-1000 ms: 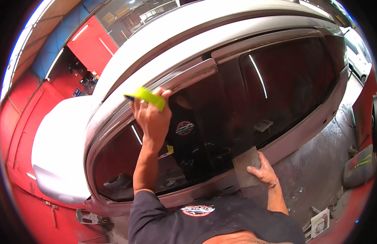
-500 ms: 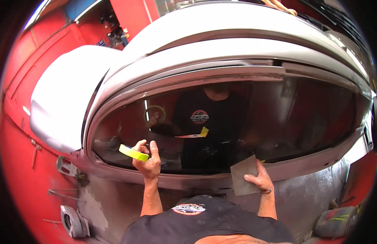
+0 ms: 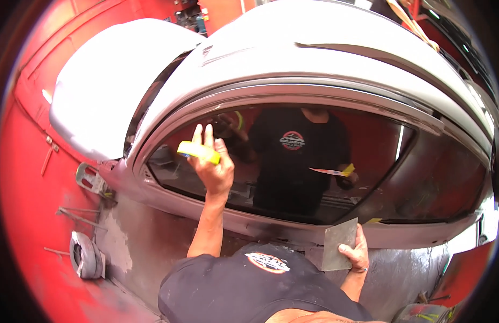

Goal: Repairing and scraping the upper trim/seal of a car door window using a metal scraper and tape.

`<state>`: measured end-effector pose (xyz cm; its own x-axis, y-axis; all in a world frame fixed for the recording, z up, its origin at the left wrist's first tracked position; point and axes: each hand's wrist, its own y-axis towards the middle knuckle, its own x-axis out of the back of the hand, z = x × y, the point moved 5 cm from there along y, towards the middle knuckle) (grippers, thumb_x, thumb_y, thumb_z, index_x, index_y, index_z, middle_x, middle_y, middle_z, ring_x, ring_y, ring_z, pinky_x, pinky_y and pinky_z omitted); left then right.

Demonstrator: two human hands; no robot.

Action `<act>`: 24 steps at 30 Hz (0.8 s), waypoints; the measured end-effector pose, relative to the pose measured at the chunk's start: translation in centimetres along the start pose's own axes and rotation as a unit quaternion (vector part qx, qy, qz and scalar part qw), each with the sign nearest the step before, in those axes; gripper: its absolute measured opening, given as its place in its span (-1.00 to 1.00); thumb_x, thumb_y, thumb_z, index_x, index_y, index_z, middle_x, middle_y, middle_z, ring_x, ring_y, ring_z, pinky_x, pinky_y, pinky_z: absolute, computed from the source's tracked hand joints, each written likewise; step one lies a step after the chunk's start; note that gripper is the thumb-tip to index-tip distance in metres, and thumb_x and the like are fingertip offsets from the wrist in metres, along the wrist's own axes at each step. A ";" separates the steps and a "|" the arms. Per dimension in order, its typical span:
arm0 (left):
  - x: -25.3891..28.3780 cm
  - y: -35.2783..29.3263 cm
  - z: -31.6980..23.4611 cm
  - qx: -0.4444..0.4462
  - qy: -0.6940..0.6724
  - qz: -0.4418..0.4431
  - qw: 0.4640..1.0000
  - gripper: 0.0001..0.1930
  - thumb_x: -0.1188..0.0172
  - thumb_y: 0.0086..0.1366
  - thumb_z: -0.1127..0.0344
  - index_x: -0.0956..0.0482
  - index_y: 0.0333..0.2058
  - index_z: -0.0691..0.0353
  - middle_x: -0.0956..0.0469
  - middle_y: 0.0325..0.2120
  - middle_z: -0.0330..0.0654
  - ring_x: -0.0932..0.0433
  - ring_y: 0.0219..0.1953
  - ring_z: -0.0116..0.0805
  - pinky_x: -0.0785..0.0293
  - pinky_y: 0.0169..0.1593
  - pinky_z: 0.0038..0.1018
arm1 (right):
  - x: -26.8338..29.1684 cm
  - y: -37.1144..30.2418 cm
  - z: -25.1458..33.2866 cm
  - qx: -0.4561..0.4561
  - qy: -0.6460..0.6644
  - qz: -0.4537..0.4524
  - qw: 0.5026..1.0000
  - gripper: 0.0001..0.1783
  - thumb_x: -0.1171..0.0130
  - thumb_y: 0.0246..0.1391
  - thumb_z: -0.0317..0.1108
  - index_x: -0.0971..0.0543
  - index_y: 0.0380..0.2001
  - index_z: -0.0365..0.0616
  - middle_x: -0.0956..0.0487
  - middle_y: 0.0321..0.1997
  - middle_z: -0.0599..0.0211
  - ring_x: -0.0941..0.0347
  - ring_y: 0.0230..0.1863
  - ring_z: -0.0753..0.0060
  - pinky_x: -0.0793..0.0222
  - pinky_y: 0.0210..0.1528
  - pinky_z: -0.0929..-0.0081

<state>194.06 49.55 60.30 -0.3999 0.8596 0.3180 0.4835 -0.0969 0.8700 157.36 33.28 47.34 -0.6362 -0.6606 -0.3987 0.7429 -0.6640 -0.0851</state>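
Note:
My left hand (image 3: 214, 167) is raised before the dark side window (image 3: 292, 188) of a car, fingers stretched upward. A roll of yellow tape (image 3: 198, 152) hangs round its fingers. Lower down, at the window's lower edge, my right hand (image 3: 357, 253) grips a flat grey sheet (image 3: 340, 245), like sandpaper, with the thumb on its near face. Just beyond those fingertips shows a small yellow piece (image 3: 374, 220); whether the hand holds it I cannot tell. The glass mirrors my dark shirt, the tape and a white-and-yellow strip.
The pale car body (image 3: 324, 64) curves above the window, with a white rounded panel (image 3: 107, 86) at its left. Red walls (image 3: 39, 194) stand on the left. A grey round part (image 3: 87, 255) lies low at the left, beside thin rods (image 3: 80, 215). Concrete floor (image 3: 158, 258) spreads below.
My left hand with the tape has risen higher in front of the glass, its fingers straighter. The view has shifted and tilted along the car. The right hand still holds the grey sheet.

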 end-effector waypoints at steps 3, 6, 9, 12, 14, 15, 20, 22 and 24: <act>-1.3 0.6 1.6 -0.005 0.031 0.046 0.998 -0.46 -0.08 0.39 0.18 -0.29 0.24 0.38 -0.33 0.22 0.14 -0.23 0.30 0.11 0.02 0.35 -0.09 | -1.9 0.0 -1.0 -0.027 -0.011 0.007 1.000 -0.18 -0.47 -0.27 -0.44 -0.32 0.12 -0.24 -0.52 -0.04 0.29 -0.46 -0.01 0.42 -0.37 0.09 0.44; -1.2 1.2 2.8 -0.001 0.058 0.035 0.998 -0.31 -0.09 0.38 0.04 -0.17 0.30 0.40 -0.23 0.27 0.19 -0.11 0.37 0.08 0.12 0.38 -0.04 | -4.3 0.2 -1.1 -0.047 -0.012 0.023 0.999 -0.18 -0.50 -0.31 -0.43 -0.35 0.09 -0.25 -0.55 -0.07 0.26 -0.51 -0.07 0.39 -0.42 0.03 0.41; -0.7 2.2 3.3 -0.003 0.114 0.050 0.992 -0.32 -0.07 0.37 -0.01 -0.23 0.28 0.38 -0.17 0.30 0.15 -0.11 0.37 0.06 0.15 0.38 0.02 | -5.9 0.5 -1.5 -0.044 -0.011 0.025 0.999 -0.15 -0.51 -0.38 -0.44 -0.36 0.09 -0.24 -0.56 -0.08 0.25 -0.53 -0.07 0.34 -0.44 0.04 0.39; -1.0 2.9 3.8 -0.013 0.069 0.051 0.996 -0.34 -0.11 0.34 -0.01 -0.29 0.25 0.34 -0.23 0.27 0.15 -0.13 0.36 0.06 0.13 0.37 0.06 | -7.3 0.8 -1.8 -0.048 -0.012 0.045 0.998 -0.11 -0.51 -0.38 -0.44 -0.34 0.12 -0.25 -0.56 -0.07 0.21 -0.53 -0.06 0.30 -0.44 0.04 0.34; -0.7 3.0 4.6 -0.015 0.050 0.034 0.998 -0.38 -0.13 0.32 -0.02 -0.38 0.21 0.27 -0.29 0.24 0.12 -0.18 0.34 0.03 0.09 0.36 0.10 | -8.5 1.4 -1.7 -0.049 -0.018 0.052 0.997 -0.07 -0.52 -0.40 -0.46 -0.32 0.15 -0.25 -0.55 -0.06 0.18 -0.53 -0.05 0.27 -0.44 0.05 0.32; -0.3 3.0 5.1 -0.014 0.052 0.039 0.998 -0.40 -0.14 0.31 -0.02 -0.40 0.20 0.25 -0.30 0.23 0.10 -0.20 0.33 0.01 0.08 0.35 0.12 | -9.1 1.7 -1.6 -0.055 -0.025 0.063 0.996 -0.07 -0.52 -0.40 -0.46 -0.32 0.15 -0.25 -0.55 -0.06 0.18 -0.53 -0.05 0.27 -0.44 0.05 0.32; 2.1 4.0 9.5 0.003 0.122 0.024 0.992 -0.45 -0.07 0.34 -0.05 -0.42 0.20 0.11 -0.42 0.17 -0.04 -0.34 0.25 -0.03 0.10 0.35 0.16 | -10.7 2.8 -1.7 -0.116 -0.048 0.081 0.989 -0.05 -0.50 -0.40 -0.50 -0.30 0.17 -0.25 -0.55 -0.05 0.17 -0.53 -0.05 0.25 -0.44 0.06 0.31; 2.3 4.1 11.8 0.024 0.167 0.012 0.986 -0.45 -0.11 0.32 -0.01 -0.42 0.21 0.11 -0.43 0.17 -0.05 -0.36 0.23 -0.05 0.06 0.33 0.15 | -11.1 2.9 -1.4 -0.115 -0.052 0.079 0.989 -0.06 -0.50 -0.40 -0.51 -0.30 0.17 -0.25 -0.55 -0.04 0.16 -0.53 -0.04 0.25 -0.44 0.06 0.31; 2.3 3.9 13.3 0.041 0.212 0.007 0.976 -0.45 -0.19 0.27 0.07 -0.43 0.19 0.14 -0.46 0.14 -0.05 -0.41 0.18 -0.04 -0.06 0.27 0.08 | -11.1 2.8 -0.8 -0.114 -0.059 0.077 0.989 -0.07 -0.50 -0.40 -0.52 -0.31 0.16 -0.25 -0.55 -0.04 0.14 -0.53 -0.04 0.23 -0.44 0.05 0.30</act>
<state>205.36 57.76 59.39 -0.6708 0.5725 0.4714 0.5450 -0.0505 0.8369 166.63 39.03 50.78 -0.5225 -0.7923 -0.3152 0.8515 -0.4657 -0.2409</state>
